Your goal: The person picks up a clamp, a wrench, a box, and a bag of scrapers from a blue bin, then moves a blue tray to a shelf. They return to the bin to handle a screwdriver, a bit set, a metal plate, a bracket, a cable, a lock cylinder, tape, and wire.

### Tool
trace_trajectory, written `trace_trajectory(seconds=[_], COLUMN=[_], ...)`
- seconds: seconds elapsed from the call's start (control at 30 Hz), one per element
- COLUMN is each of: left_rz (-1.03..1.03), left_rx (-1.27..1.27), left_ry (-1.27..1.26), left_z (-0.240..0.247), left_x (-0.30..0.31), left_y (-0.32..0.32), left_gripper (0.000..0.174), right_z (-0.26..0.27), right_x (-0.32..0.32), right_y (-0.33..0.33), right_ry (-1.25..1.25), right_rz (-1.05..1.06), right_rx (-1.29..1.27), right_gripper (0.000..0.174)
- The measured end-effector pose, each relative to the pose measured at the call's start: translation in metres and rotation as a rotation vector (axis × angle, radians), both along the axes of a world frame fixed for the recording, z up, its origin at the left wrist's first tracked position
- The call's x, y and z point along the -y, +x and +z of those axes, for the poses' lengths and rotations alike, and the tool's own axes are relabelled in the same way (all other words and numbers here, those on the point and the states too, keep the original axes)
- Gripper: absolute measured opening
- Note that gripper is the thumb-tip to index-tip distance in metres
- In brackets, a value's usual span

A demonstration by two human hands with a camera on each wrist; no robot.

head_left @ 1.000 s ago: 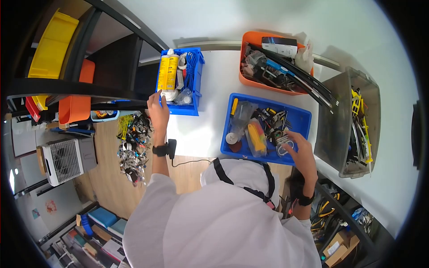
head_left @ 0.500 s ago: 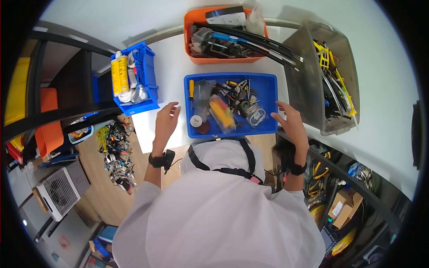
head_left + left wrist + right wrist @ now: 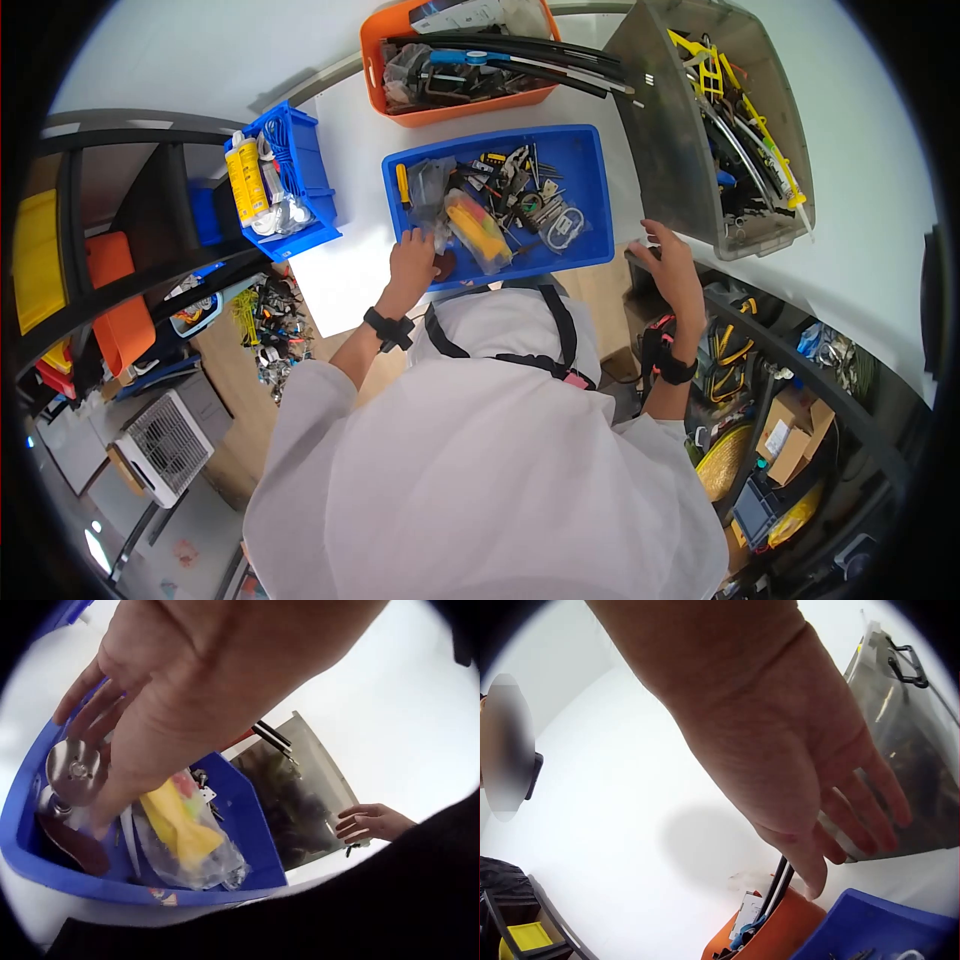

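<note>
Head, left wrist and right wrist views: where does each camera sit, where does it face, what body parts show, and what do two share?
Head: worn on the head, facing down over the blue tray; pale shirt, left hand, right hand show.
Left wrist: on that wrist, facing along the left hand into the blue tray; right hand beyond.
Right wrist: on that wrist, facing past the right hand towards wall and grey bin.
Head and left wrist share the blue tray and both hands.
</note>
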State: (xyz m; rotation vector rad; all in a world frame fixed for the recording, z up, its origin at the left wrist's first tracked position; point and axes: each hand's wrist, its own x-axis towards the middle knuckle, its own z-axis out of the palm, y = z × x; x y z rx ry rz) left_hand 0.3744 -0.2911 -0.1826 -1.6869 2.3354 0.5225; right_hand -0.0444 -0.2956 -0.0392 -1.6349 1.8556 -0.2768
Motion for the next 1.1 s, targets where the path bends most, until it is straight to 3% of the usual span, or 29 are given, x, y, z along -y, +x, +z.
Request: trace_trajectory(seconds=[0.33, 0.57, 0.63, 0.67, 0.73, 1.1], left_rz=[0.064, 0.088, -0.257, -0.257, -0.447, -0.508], left_rx=[-0.016, -0.066, -0.096, -0.095, -0.063, -0.252], left_ry=[-0.212, -0.127, -0.271, -0.271, -0.191, -0.118], left_z=[-0.022, 0.0, 0.009, 0.007, 0.002, -0.013], left_x=[-0.013, -0.023, -0.023, -0.022, -0.021, -0.016], left_y=[0.001, 0.001, 0.008, 0.012, 0.02, 0.023], left_gripper=[0.04, 0.037, 0.033, 0.033, 0.029, 0.008], right_z=[-0.007, -0.009, -0.009, -0.008, -0.009, -0.005], right_x=[0.0, 0.005, 0.006, 0.006, 0.006, 0.001], right_y=[0.0, 0.003, 0.003, 0.003, 0.004, 0.005], right_ry=[-0.02, -0.027, -0.03, -0.021, -0.008, 0.015], right_rz=[0.04, 0.076, 0.081, 0.083, 0.087, 0.042], right_rx=[0.041, 0.064, 0.074, 0.065, 0.059, 0.078], right_gripper=[0.047, 0.047, 0.047, 0.047, 0.047, 0.047])
